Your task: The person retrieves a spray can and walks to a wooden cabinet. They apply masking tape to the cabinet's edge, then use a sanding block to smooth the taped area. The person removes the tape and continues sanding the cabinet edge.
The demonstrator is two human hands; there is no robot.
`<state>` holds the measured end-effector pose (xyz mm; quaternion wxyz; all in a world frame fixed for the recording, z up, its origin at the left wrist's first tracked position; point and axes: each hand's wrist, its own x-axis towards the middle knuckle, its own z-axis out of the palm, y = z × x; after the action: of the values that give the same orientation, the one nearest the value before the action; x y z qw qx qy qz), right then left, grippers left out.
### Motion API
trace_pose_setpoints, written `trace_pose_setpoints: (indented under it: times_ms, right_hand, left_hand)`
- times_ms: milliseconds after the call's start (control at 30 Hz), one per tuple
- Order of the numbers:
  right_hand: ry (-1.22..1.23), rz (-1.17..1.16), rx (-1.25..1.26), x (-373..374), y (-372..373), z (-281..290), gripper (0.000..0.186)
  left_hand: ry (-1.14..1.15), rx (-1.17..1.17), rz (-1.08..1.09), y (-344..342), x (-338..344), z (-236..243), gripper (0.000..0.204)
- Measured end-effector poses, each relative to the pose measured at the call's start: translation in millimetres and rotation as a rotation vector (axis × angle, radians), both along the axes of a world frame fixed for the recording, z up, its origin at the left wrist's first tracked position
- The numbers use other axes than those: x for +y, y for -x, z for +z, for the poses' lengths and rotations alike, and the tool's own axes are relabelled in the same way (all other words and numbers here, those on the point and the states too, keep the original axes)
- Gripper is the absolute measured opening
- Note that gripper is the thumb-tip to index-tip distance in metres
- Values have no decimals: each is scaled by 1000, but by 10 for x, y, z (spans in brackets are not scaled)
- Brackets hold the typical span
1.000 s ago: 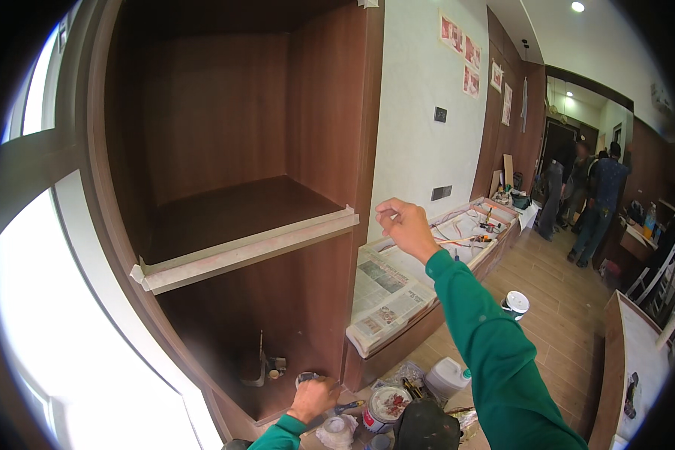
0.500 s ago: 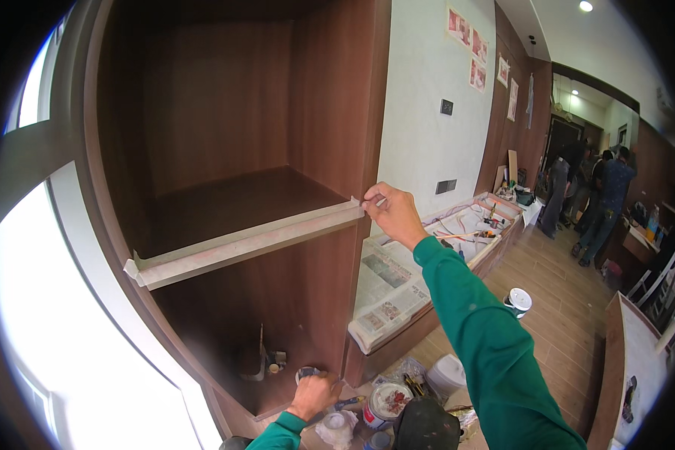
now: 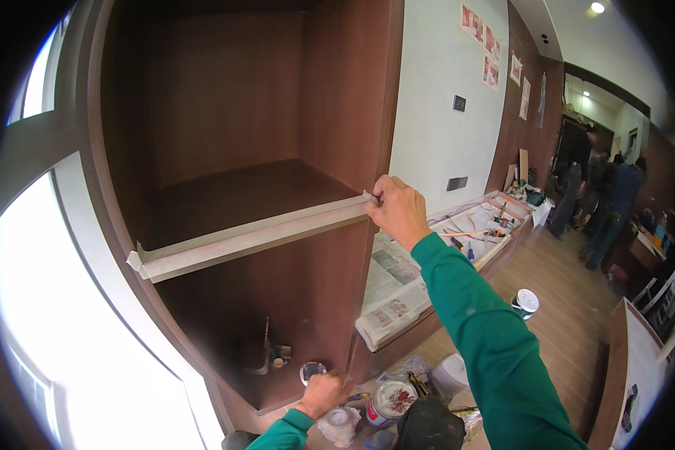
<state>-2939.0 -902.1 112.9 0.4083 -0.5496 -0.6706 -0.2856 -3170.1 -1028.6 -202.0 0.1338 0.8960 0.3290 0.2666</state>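
Observation:
A strip of pale masking tape (image 3: 255, 239) runs along the front edge of the cabinet's middle shelf (image 3: 259, 196). Its left end (image 3: 136, 261) sticks out in loose folds by the left frame. At the other end, beside the cabinet's right upright (image 3: 390, 97), my right hand (image 3: 397, 212) pinches the tape's tip between thumb and fingers. Low down, my left hand (image 3: 325, 393) is closed at the front of the lower compartment; its fingers hide whatever it holds. Right beside it is a round white-rimmed thing (image 3: 313, 372) with a dark middle.
A cup and small tools (image 3: 279, 361) lie on the compartment floor. An open paint bucket (image 3: 392, 400), a brush (image 3: 355, 399) and a wrapped white tub (image 3: 339, 426) crowd below. Newspaper (image 3: 394, 311) covers a ledge at right. Several people (image 3: 615, 199) stand far right.
The whole view has shifted slightly. My right hand stays at the tape's right end, its fingers drawn closer together. My left hand has slid a little right, uncovering more of the round thing.

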Motion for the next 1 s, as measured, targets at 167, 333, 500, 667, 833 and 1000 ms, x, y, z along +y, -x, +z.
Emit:
trace_pose_setpoints:
  times_ms: [167,333,500,667,833,1000]
  right_hand:
    - [39,61,-10,-133,81,77,11]
    - [76,287,-65,-224,151,-7,17]
    - [40,348,-90,-197,252,-90,18]
    - [75,370,-91,-366,609,-56,16]
    - [-107,507,-276,-356,1175,33,12]
    - [-49,684,-250,-307,1858,78,14]
  left_hand:
    - [2,18,24,41,20,-41,29]
    - [-8,33,37,88,55,-11,30]
    - [-18,44,22,109,105,-235,26]
    - [29,64,41,-31,147,-343,23]
    - [63,51,17,-19,181,-418,21]
    - [12,-5,27,6,176,-383,21]
